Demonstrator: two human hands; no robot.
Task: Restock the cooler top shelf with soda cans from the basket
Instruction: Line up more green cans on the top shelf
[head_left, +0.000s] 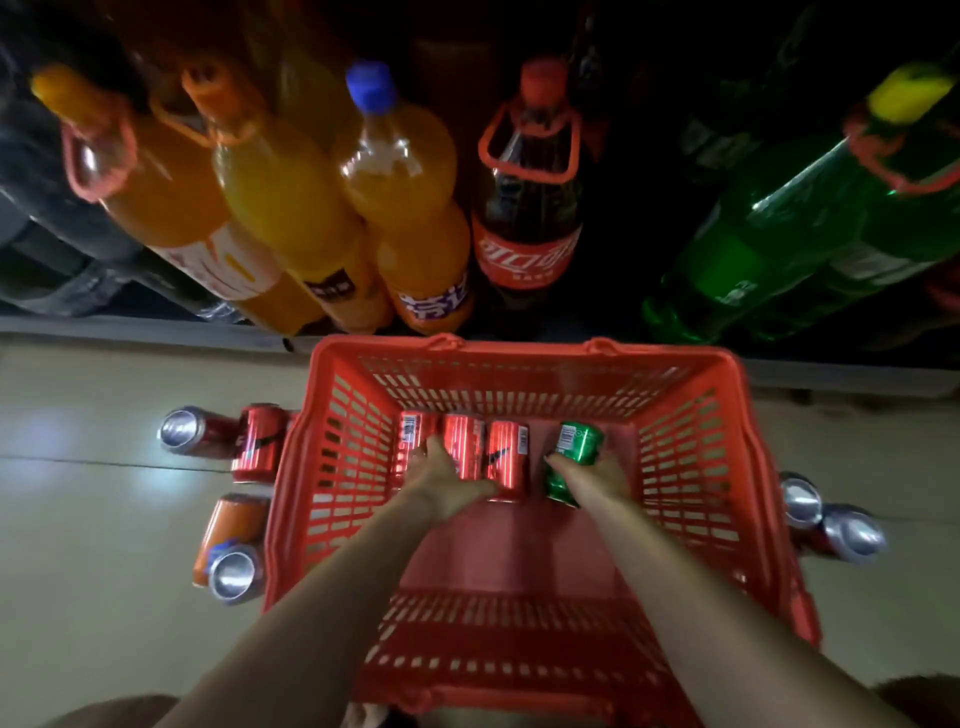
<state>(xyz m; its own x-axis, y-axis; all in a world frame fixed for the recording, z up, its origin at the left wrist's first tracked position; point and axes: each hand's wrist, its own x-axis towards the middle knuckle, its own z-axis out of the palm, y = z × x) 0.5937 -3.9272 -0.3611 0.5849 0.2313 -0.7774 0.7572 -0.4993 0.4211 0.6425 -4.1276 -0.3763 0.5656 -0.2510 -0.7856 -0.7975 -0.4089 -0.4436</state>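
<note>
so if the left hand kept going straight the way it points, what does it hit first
Left hand already rests on the red cans; past them, probably the basket far wall, though depth is unclear.

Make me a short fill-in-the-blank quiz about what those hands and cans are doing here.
1. The right hand grips the ____ can.
2. The left hand rests on the ____ cans.
3. All four lie inside the red ____.
4. Besides the green one, the basket holds ____ cans.

Answers: green; red; basket; three
</note>
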